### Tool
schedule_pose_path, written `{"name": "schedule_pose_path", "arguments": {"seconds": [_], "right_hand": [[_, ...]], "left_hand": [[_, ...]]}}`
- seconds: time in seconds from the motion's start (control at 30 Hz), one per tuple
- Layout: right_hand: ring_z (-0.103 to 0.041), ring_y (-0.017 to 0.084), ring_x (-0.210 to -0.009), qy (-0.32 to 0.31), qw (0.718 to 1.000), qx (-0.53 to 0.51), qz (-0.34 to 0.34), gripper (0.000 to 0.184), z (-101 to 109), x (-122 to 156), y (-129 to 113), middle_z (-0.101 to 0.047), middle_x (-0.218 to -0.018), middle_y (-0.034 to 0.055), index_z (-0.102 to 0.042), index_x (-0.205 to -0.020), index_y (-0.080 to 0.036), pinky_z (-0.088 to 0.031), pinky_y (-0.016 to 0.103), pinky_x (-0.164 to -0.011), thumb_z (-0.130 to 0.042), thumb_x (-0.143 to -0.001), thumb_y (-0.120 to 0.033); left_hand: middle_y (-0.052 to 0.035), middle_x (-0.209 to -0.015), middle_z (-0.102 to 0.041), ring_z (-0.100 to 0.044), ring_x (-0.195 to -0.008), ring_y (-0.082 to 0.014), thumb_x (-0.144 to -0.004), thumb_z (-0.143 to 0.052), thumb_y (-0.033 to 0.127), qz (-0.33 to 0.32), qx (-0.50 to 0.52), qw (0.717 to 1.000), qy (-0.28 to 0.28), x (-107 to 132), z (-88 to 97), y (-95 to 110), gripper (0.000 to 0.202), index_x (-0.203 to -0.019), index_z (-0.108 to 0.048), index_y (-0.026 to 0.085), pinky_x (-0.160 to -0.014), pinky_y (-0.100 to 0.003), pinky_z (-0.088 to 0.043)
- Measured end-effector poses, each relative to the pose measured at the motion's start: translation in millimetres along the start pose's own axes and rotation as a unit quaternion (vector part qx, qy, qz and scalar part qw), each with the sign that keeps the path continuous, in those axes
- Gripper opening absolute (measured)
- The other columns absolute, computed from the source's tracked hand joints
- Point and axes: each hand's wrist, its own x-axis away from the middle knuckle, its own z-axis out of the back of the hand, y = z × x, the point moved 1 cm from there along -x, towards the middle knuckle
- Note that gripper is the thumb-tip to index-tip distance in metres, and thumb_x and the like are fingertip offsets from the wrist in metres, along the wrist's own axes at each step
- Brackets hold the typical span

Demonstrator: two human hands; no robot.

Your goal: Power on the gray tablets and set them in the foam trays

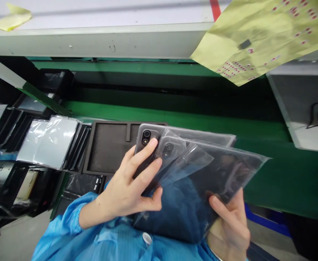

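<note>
Two dark tablets in clear plastic bags are held in front of my body, one overlapping the other. The front tablet [183, 195] shows its back, with the camera seen through its bag, and the loose bag flap [199, 159] lies folded across it. Behind it the rear tablet [145, 145] shows its camera corner uncovered, while its bag sticks out to the right. My left hand [126, 188] is closed on the camera ends of both, fingers spread over the edges. My right hand [231, 221] grips the front tablet's lower right corner, thumb on top and fingers hidden underneath.
A black compartment tray [107, 148] lies on the green bench behind my left hand. Left of it lean several bagged silver tablets [49, 141]. A shelf edge [93, 43] crosses above, with a yellow dotted sheet [240, 47] hanging down. A white box [305, 108] stands at right.
</note>
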Motion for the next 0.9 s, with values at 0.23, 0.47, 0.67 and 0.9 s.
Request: {"name": "schedule_pose_path", "arguments": {"seconds": [0.23, 0.47, 0.67, 0.9], "right_hand": [[-0.063, 0.034, -0.133, -0.009, 1.000, 0.015, -0.019, 0.077, -3, 3, -6, -0.073, -0.136, 0.0048, -0.056, -0.149, -0.036, -0.048, 0.053, -0.112, -0.084, -0.077, -0.033], [-0.073, 0.028, -0.110, -0.011, 1.000, -0.003, 0.025, 0.061, 8, -6, 10, -0.078, -0.123, 0.0042, -0.069, -0.132, -0.031, -0.055, 0.042, -0.097, -0.085, -0.073, -0.028], [-0.077, 0.027, -0.091, -0.029, 0.998, -0.017, 0.062, 0.072, 3, -6, 10, -0.082, -0.109, 0.0030, -0.064, -0.140, -0.035, -0.058, 0.043, -0.088, -0.085, -0.072, -0.025], [-0.080, 0.025, -0.082, -0.111, 0.987, -0.038, 0.109, 0.067, -1, -8, 8, -0.084, -0.106, 0.0011, -0.063, -0.142, -0.039, -0.062, 0.037, -0.070, -0.079, -0.080, -0.018]], "left_hand": [[-0.0270, -0.151, -0.054, -0.053, -0.147, -0.0334, -0.083, -0.068, 0.017, 0.000, -0.015, 1.000, 0.006, 4, -1.1, 1, 0.069, -0.147, -0.042, 0.014, -0.118, -0.052, -0.047], [-0.0226, -0.149, -0.059, -0.058, -0.140, -0.0308, -0.090, -0.070, 0.021, 0.032, 0.097, 0.993, 0.061, 8, -1.7, -8, 0.060, -0.146, -0.049, 0.014, -0.113, -0.050, -0.053], [-0.0098, -0.148, -0.060, -0.059, -0.138, -0.0234, -0.094, -0.057, -0.001, 0.072, 0.187, 0.964, 0.172, 12, -9.6, -14, 0.069, -0.156, -0.043, 0.028, -0.115, -0.048, -0.053], [-0.0126, -0.147, -0.054, -0.059, -0.134, -0.0278, -0.077, -0.092, 0.037, 0.043, 0.078, 0.982, 0.165, 3, -13.1, -11, 0.105, -0.163, -0.032, 0.032, -0.108, -0.049, -0.057]]}}
